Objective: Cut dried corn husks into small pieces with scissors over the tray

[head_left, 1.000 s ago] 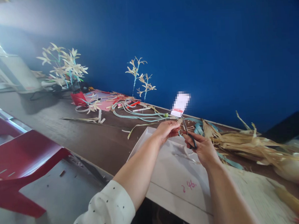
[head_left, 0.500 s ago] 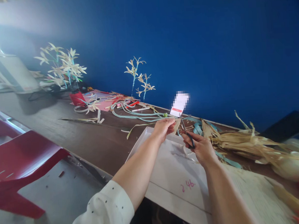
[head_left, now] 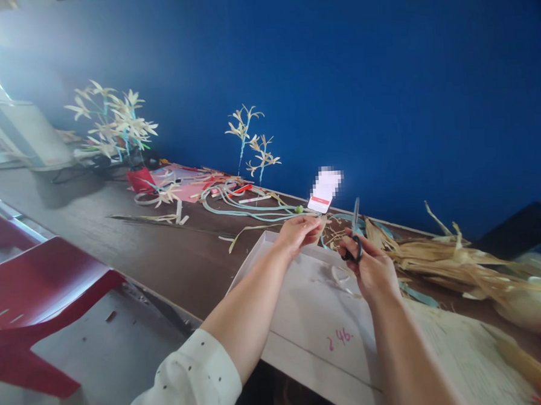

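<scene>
My left hand [head_left: 298,233] is closed in a pinch on a small tan piece of corn husk [head_left: 322,226], mostly hidden by the fingers. My right hand [head_left: 374,265] grips black-handled scissors [head_left: 355,217] through their loops, to the right of the husk piece and apart from it. Their blades point up and look closed together. Beneath both hands is a white box lid [head_left: 298,298] with a few pale scraps in it. Just beyond the left hand stands a lit phone [head_left: 320,200], its screen partly blurred out.
Dried corn husks [head_left: 441,257] are heaped at the right. Light-blue cords [head_left: 216,208] and red and pink paper scraps [head_left: 185,178] lie along the wall. Husk flowers [head_left: 128,122] stand at the left, more flower stems [head_left: 260,158] near the middle. A red chair [head_left: 52,280] is at lower left.
My right hand has drawn the scissors to the right, away from the husk piece, and their blades have swung upright. My left hand has barely moved.
</scene>
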`<state>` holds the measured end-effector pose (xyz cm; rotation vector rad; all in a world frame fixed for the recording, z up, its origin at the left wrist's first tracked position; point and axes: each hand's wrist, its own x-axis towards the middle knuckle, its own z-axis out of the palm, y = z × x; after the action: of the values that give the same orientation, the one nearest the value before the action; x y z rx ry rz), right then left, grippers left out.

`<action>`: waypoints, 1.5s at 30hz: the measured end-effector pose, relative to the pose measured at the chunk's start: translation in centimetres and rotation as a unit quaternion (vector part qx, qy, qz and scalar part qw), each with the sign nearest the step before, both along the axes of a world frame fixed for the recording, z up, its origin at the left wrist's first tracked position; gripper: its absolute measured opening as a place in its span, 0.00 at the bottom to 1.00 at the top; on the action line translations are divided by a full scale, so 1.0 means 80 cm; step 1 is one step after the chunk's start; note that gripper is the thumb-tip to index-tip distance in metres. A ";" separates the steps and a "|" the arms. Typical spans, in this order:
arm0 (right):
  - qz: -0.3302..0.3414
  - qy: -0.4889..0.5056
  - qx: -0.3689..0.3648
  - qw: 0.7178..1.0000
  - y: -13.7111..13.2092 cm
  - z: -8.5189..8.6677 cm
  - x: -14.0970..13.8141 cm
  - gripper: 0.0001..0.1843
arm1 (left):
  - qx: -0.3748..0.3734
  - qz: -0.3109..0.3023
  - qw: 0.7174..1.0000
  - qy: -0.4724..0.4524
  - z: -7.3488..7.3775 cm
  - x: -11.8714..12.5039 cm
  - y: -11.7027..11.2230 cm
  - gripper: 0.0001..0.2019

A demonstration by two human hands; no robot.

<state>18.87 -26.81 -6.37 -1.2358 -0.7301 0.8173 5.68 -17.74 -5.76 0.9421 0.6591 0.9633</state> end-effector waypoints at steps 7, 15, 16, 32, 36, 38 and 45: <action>0.004 0.062 0.028 0.998 0.000 0.003 0.005 0.26 | 0.073 -0.098 0.988 0.090 -0.002 0.001 -0.008 0.17; -0.013 0.019 -0.003 1.000 0.001 -0.001 0.006 0.26 | 0.093 -0.103 0.984 0.114 -0.005 0.003 -0.008 0.18; -0.011 0.016 -0.002 1.000 0.001 -0.002 0.007 0.26 | 0.092 -0.101 0.984 0.112 -0.005 0.003 -0.009 0.18; -0.021 -0.005 -0.008 1.000 0.004 -0.007 0.009 0.25 | 0.145 -0.098 0.971 0.160 -0.005 0.006 -0.012 0.17; -0.038 -0.006 -0.009 0.999 0.004 -0.009 0.010 0.24 | 0.114 -0.078 0.980 0.140 -0.007 0.011 -0.015 0.16; -0.046 -0.010 -0.006 0.999 0.004 -0.008 0.010 0.25 | 0.096 -0.056 0.985 0.130 -0.010 0.017 -0.017 0.15; -0.032 -0.002 -0.012 0.999 0.005 -0.007 0.008 0.28 | 0.057 0.000 0.994 0.092 -0.016 0.035 -0.024 0.11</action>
<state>19.51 -26.40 -6.92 -1.2765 -0.6830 0.7728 8.44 -19.69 -7.00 1.1408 0.7648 0.9285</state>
